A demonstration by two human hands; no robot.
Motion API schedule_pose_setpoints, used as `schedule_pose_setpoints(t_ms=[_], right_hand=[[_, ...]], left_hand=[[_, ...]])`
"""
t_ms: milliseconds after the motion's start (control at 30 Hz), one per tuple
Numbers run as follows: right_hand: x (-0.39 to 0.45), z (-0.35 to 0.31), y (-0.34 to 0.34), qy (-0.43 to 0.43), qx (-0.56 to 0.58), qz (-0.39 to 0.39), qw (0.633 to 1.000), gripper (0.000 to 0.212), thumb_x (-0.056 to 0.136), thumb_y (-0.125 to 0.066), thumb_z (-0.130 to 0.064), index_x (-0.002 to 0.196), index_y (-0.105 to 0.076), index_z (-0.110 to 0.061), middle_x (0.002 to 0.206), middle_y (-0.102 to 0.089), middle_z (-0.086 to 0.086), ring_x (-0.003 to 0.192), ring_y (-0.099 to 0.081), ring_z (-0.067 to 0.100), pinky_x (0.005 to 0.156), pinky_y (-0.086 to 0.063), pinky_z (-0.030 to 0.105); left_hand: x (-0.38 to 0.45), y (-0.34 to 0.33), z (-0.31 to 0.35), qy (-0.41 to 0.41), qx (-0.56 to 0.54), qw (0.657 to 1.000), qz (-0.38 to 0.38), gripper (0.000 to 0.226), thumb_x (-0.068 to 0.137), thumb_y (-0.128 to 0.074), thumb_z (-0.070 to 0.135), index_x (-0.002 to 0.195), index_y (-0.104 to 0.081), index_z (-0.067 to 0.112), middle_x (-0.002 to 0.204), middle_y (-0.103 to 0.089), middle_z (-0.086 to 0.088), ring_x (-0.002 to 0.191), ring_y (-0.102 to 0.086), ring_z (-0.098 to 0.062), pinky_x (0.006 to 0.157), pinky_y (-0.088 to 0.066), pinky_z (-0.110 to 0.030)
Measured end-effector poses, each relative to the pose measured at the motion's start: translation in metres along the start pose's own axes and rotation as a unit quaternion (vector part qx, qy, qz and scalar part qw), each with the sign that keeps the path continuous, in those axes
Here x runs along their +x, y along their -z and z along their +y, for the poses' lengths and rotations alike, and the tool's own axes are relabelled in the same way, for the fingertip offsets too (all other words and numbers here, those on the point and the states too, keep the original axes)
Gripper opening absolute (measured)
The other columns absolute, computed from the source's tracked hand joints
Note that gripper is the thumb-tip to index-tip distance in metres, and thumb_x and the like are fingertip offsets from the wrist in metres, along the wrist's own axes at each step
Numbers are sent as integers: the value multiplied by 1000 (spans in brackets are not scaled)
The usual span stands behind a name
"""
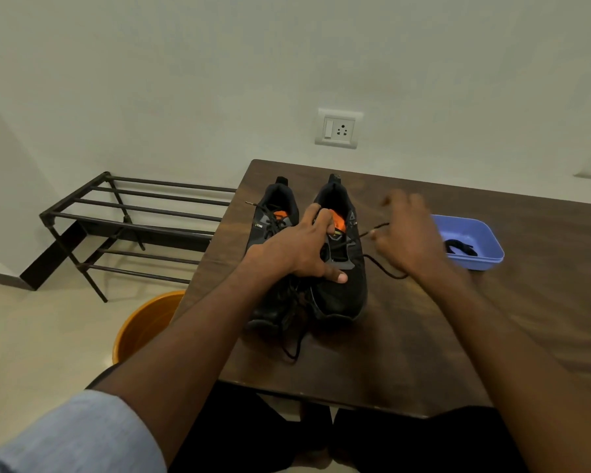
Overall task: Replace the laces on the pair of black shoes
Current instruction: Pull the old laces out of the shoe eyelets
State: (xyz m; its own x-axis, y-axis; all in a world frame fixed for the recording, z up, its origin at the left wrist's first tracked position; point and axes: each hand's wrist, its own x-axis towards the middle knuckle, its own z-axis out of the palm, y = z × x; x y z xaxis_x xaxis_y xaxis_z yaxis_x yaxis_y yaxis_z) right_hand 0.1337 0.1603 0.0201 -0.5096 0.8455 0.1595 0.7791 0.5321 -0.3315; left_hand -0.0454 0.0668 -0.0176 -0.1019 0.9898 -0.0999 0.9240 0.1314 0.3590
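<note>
Two black shoes stand side by side on the wooden table (423, 336), heels away from me. My left hand (297, 249) lies across both and grips the tongue area of the right shoe (342, 295), fingers curled near its orange lining. The left shoe (273, 213) is partly covered by my wrist; its black lace hangs loose over the toe. My right hand (406, 233), blurred, pinches the old black lace (376, 264) of the right shoe and holds it out to the right. A black lace bundle (459, 248) lies in the blue tray (481, 261).
The blue tray sits at the right of the shoes near the wall. An orange bucket (144, 326) stands on the floor left of the table. A black metal shoe rack (130, 220) is against the wall. Wall sockets (338, 128) are above the table.
</note>
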Motion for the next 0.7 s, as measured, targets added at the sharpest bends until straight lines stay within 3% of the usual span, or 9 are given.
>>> schedule_pose_setpoints(t_ms=[100,167,233,333,433,533,600,700], right_hand=[[-5,-24,-17,94,2,-89,992,35,93,-72,-29,126,-61,-27,123,-48,7,100,-56,23,81,-47,35],[-5,-33,-24,111,-23,-116,987,19,94,-69,-29,111,-69,-21,116,-51,6,93,-56,22,75,-48,34],[-2,-32,-23,93,0,-121,988,13,94,-70,-26,92,-74,-14,103,-64,5,82,-60,18,69,-50,33],[5,-18,-16,20,57,-115,992,15,93,-73,-21,79,-78,-19,84,-74,0,78,-68,16,79,-59,43],[5,-7,-6,-69,55,27,996,14,97,-69,-22,87,-78,-20,102,-74,6,86,-68,25,77,-57,43],[-1,-3,-3,-122,-48,134,982,15,96,-68,-20,106,-70,-8,123,-55,14,103,-58,34,86,-51,48],[-1,-9,-10,-75,-52,124,988,18,94,-69,-18,111,-68,-12,123,-49,13,102,-56,31,86,-54,47],[-1,-24,-22,40,-13,21,999,19,93,-71,-22,112,-75,-22,117,-48,8,97,-57,27,83,-57,43]], left_hand=[[0,-1,0,-5,-16,1000,7,102,68,-87,62,141,-24,30,157,-15,3,130,-51,-36,103,-52,-51],[1,0,-1,-4,-18,1000,4,112,66,-87,64,149,-19,31,162,-10,4,137,-46,-37,108,-49,-53],[1,0,0,2,-21,1000,4,118,66,-88,63,153,-17,28,163,-9,4,140,-42,-36,111,-47,-53],[-1,2,3,5,-36,999,9,111,68,-89,59,149,-22,26,157,-17,4,137,-44,-33,109,-48,-50],[-3,5,3,13,-46,999,5,110,67,-90,57,148,-22,26,155,-19,3,137,-44,-33,109,-48,-50],[-3,6,5,12,-48,999,3,110,69,-90,55,149,-22,24,157,-18,1,138,-43,-33,111,-46,-47],[-4,6,6,13,-47,999,6,111,69,-90,55,150,-22,24,157,-18,1,138,-44,-33,110,-47,-47],[-4,5,6,8,-44,999,8,110,69,-90,55,149,-22,24,155,-20,1,136,-45,-31,110,-48,-48]])
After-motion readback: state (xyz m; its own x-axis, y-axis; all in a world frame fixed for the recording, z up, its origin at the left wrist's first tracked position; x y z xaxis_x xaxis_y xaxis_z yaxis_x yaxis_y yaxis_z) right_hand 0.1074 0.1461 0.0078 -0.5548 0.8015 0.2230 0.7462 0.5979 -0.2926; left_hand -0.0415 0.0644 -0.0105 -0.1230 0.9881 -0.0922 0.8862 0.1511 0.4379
